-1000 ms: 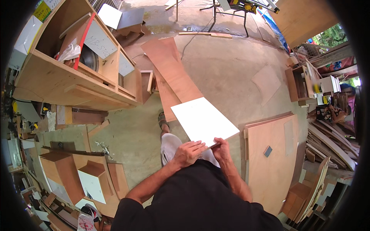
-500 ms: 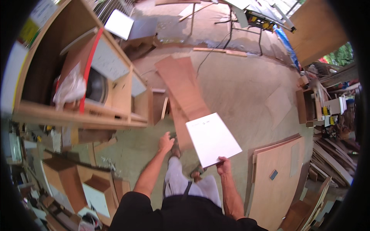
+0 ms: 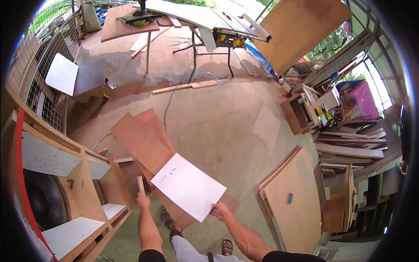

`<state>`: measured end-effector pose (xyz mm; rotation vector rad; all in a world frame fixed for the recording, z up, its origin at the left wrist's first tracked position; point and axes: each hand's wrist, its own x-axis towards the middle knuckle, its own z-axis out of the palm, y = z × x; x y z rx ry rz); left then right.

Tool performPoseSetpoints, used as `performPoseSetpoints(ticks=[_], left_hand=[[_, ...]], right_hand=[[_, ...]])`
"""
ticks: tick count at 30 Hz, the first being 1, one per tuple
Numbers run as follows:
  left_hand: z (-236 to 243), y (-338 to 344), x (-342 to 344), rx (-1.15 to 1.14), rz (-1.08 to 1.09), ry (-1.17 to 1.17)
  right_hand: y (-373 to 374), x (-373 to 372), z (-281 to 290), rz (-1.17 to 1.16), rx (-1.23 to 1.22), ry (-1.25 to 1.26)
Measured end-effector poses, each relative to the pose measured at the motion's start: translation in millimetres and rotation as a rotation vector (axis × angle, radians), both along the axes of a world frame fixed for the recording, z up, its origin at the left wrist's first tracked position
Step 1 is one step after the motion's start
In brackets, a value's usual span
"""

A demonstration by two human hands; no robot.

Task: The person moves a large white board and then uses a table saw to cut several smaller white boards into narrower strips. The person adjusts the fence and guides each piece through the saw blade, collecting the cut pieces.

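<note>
A white rectangular board (image 3: 190,187) with small handwriting is held by my right hand (image 3: 221,211), whose fingers close on its near right edge. The board is in front of long reddish-brown plywood strips (image 3: 143,139) and partly hides them. Lower left, my left hand (image 3: 143,200) is at the near end of a narrow pale wood strip (image 3: 140,185); its fingers are too unclear to tell whether they grip. Just left of that hand stands a wooden cabinet (image 3: 89,185) holding a round black speaker (image 3: 46,194).
Stacked plywood sheets (image 3: 290,198) lie at the right, with a small dark block (image 3: 290,198) on top. Offcuts (image 3: 349,146) are piled beyond. A cable (image 3: 169,105) crosses the floor toward a table saw (image 3: 229,39). A wood strip (image 3: 183,87) lies across the floor.
My view has swung to the right and up, bringing in more of the far work area. My left hand has reached forward to the pale strip. The white board stays in my right hand, now turned.
</note>
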<state>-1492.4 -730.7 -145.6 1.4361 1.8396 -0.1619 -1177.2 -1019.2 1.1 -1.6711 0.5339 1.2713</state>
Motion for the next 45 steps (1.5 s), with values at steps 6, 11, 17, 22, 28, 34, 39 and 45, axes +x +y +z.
performPoseSetpoints(ticks=[6,11,17,22,28,34,39,45], left_hand=[[31,-38,-39,0.259,0.094,0.07],[145,-121,-55,0.412,0.149,0.147],[316,-270,13,0.598,0.253,0.123],[436,-342,120,0.713,0.163,0.072],[516,-384,271,0.631,0.216,-0.581],[553,-376,383,0.32,0.514,-1.3],[548,-362,444,0.061,0.497,-1.653],[467,-332,503,-0.163,0.473,-1.726]], right_hand=[[-56,22,44,0.415,0.025,-0.034],[-148,78,66,0.617,0.147,0.031],[-287,213,57,0.71,0.065,-0.062],[-389,347,93,0.616,0.141,-0.105],[-427,444,109,0.706,0.128,-0.271],[-350,434,203,0.49,0.754,0.058],[-270,471,312,0.029,1.225,0.043],[-196,545,339,-0.205,1.239,-0.212]])
